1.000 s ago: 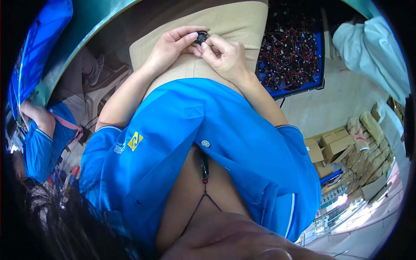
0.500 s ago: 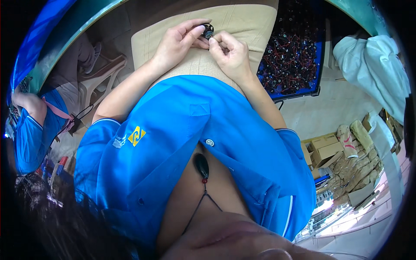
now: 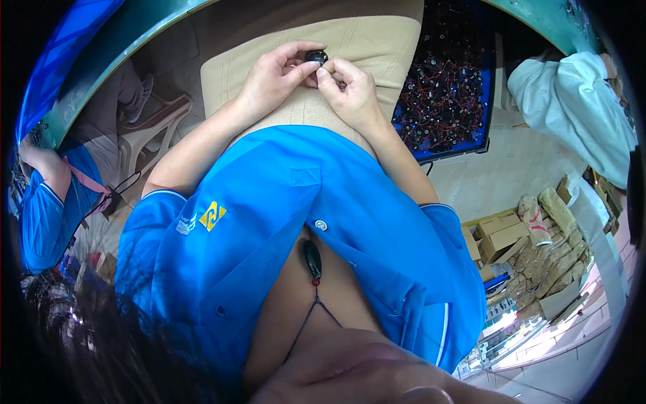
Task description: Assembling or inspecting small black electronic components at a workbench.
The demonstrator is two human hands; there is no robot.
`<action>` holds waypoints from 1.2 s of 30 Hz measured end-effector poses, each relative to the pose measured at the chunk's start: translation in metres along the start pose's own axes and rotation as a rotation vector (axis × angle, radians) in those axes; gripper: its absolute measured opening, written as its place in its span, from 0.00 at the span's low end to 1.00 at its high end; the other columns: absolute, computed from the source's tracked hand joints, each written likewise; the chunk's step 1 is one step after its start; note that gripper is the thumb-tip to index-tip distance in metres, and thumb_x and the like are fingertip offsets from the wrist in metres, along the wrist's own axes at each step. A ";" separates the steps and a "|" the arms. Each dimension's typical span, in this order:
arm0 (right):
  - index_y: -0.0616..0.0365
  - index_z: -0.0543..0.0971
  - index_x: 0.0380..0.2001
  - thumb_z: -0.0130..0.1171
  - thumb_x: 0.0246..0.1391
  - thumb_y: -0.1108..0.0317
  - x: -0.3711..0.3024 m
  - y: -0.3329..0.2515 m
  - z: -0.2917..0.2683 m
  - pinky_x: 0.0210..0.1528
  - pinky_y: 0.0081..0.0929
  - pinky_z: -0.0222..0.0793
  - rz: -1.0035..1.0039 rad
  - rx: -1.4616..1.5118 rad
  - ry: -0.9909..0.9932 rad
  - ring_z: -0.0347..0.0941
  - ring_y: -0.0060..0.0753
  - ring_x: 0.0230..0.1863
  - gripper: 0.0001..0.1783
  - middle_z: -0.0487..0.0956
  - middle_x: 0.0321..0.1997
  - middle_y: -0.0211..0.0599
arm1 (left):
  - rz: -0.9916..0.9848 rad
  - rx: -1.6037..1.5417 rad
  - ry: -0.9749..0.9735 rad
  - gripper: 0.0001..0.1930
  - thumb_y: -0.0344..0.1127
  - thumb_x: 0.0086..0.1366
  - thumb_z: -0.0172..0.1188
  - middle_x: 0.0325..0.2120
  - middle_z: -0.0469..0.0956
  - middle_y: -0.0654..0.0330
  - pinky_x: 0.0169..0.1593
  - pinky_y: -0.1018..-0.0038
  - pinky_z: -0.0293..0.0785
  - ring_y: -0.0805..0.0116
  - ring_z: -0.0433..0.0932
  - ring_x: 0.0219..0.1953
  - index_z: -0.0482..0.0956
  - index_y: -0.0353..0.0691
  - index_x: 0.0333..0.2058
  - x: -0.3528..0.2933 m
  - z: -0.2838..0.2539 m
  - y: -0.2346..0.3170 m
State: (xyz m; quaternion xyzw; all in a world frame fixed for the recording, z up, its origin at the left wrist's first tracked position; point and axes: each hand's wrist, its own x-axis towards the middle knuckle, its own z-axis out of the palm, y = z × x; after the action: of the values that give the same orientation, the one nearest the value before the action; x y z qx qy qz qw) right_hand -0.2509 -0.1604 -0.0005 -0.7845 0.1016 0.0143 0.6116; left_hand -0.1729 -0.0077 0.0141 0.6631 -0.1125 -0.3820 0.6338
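Above my lap, over beige trousers (image 3: pixel 377 47), both my hands meet at a small black round part (image 3: pixel 316 56). My left hand (image 3: pixel 274 75) grips it between thumb and fingers. At its near right side, the thumb and forefinger of my right hand (image 3: pixel 351 93) are pinched together against the part. The fingers cover much of it, so its finer details are hidden. Beside my right knee stands a blue tray (image 3: pixel 464 149), piled with several small black parts with red wires (image 3: pixel 441 87).
A green curved table edge (image 3: pixel 145 42) arches over the far side. To the left are a co-worker's blue sleeve (image 3: pixel 42 222) and a beige plastic stool (image 3: pixel 151 128). On the right are a person's pale clothing (image 3: pixel 572 101), cardboard boxes (image 3: pixel 501 236) and crumpled brown paper (image 3: pixel 545 269).
The black part has tipped and moved slightly nearer to me, now showing its dark side. My right thumb and forefinger have shifted up against it. My left hand keeps its hold.
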 end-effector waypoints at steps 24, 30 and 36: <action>0.57 0.74 0.21 0.55 0.51 0.71 0.000 -0.015 -0.004 0.16 0.26 0.55 -0.066 -0.305 -0.026 0.61 0.27 0.12 0.06 0.72 0.13 0.29 | 0.328 0.492 0.158 0.13 0.22 0.56 0.57 0.27 0.78 0.59 0.25 0.77 0.69 0.71 0.72 0.21 0.73 0.36 0.41 -0.005 0.002 -0.007; 0.57 0.74 0.23 0.55 0.52 0.71 0.006 -0.020 -0.002 0.17 0.27 0.57 -0.151 -0.286 -0.014 0.63 0.29 0.13 0.05 0.73 0.14 0.30 | 0.193 0.340 0.173 0.14 0.20 0.57 0.54 0.30 0.76 0.62 0.27 0.82 0.67 0.76 0.69 0.23 0.72 0.37 0.43 0.000 0.003 0.009; 0.57 0.73 0.26 0.54 0.53 0.71 0.013 -0.018 -0.015 0.18 0.33 0.60 -0.271 -0.268 0.028 0.68 0.40 0.14 0.04 0.75 0.17 0.35 | 0.177 0.222 0.134 0.17 0.20 0.58 0.54 0.32 0.75 0.64 0.29 0.84 0.66 0.77 0.68 0.25 0.71 0.39 0.46 0.018 0.009 0.002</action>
State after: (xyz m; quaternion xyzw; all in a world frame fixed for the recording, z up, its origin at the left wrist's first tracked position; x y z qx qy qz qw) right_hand -0.2368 -0.1728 0.0186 -0.8656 0.0007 -0.0657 0.4964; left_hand -0.1658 -0.0266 0.0107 0.7406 -0.1697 -0.2649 0.5938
